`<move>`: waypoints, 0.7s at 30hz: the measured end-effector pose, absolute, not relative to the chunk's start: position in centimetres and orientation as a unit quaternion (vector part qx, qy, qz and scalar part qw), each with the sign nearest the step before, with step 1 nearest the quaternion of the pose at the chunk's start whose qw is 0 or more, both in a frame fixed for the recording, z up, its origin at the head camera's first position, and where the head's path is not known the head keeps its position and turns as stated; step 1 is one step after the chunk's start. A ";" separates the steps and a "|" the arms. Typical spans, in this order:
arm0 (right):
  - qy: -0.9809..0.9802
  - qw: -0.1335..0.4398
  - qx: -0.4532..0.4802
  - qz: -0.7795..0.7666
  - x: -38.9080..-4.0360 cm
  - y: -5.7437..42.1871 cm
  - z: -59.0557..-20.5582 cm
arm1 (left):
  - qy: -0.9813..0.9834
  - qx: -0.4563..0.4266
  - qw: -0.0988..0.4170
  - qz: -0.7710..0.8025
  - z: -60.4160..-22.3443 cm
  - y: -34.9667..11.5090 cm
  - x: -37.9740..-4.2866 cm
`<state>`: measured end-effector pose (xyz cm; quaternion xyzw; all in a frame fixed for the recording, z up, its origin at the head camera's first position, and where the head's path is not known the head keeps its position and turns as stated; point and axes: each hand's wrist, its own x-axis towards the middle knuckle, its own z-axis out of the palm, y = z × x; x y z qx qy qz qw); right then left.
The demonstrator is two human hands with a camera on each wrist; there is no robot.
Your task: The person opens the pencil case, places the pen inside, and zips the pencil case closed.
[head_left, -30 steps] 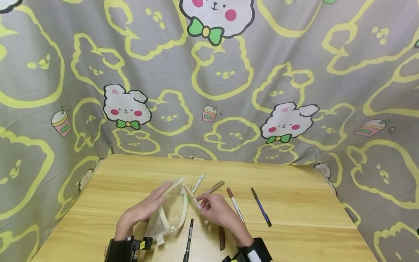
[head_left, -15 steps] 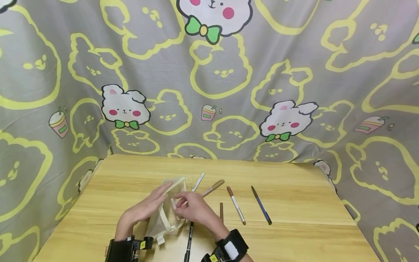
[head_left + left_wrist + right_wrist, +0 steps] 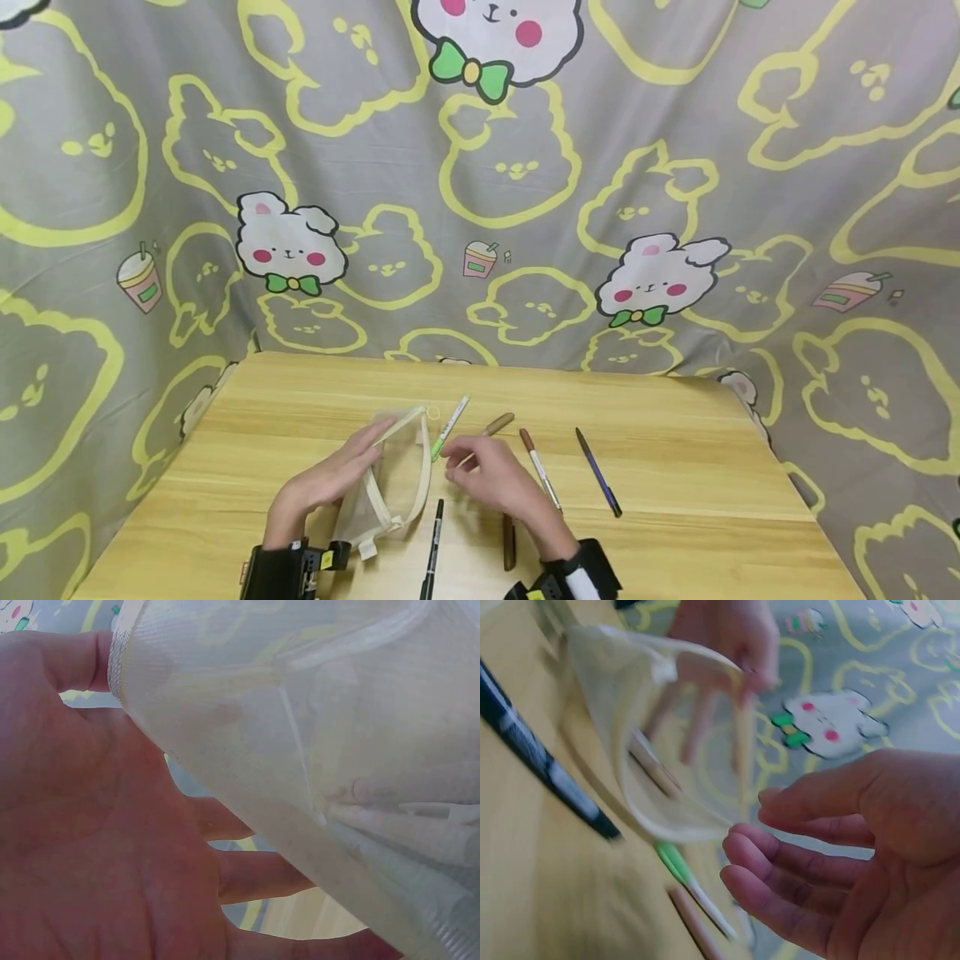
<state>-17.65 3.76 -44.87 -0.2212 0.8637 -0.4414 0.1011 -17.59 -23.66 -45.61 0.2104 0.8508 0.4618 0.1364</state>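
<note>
My left hand [image 3: 330, 479] holds a translucent cream zip pouch [image 3: 357, 518] at its upper edge. In the left wrist view the thumb is at the rim and the other fingers spread behind the mesh. The pouch's mouth gapes toward the right hand. Several pens [image 3: 409, 825] show dimly through its side, and the right wrist view shows a pen [image 3: 657, 766] inside. My right hand [image 3: 493, 477] hovers just right of the mouth, fingers loosely bent, holding nothing. Near its fingertips lie a green-and-white marker [image 3: 450, 428] and a tan marker [image 3: 500, 423], partly hidden by the hand.
A black pen [image 3: 432, 546] lies in front of the pouch. A dark brown pen [image 3: 509, 543] is partly under the right forearm. Further right are a reddish-brown capped marker [image 3: 538, 467] and a blue pen [image 3: 598, 472]. A patterned curtain [image 3: 525, 250] borders the wooden table [image 3: 697, 500].
My right hand carried a light tan marker into the pouch's mouth, let it go and drew back to the right without it. My left hand stayed on the pouch.
</note>
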 end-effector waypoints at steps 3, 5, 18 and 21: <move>0.876 0.070 -0.209 -0.428 -17.8 6.3 -44.4 | 0.849 0.215 0.137 0.462 -45.8 -23.7 -17.7; 0.888 0.043 -0.195 -0.415 -17.8 7.9 -43.9 | 0.845 0.221 0.141 0.467 -45.9 -23.8 -17.7; 0.932 -0.127 -0.166 -0.297 -17.4 14.8 -42.8 | 0.841 0.203 0.158 0.477 -45.9 -23.8 -17.7; 0.933 -0.151 -0.165 -0.283 -17.5 15.6 -43.4 | 0.844 0.206 0.156 0.470 -45.8 -23.7 -17.7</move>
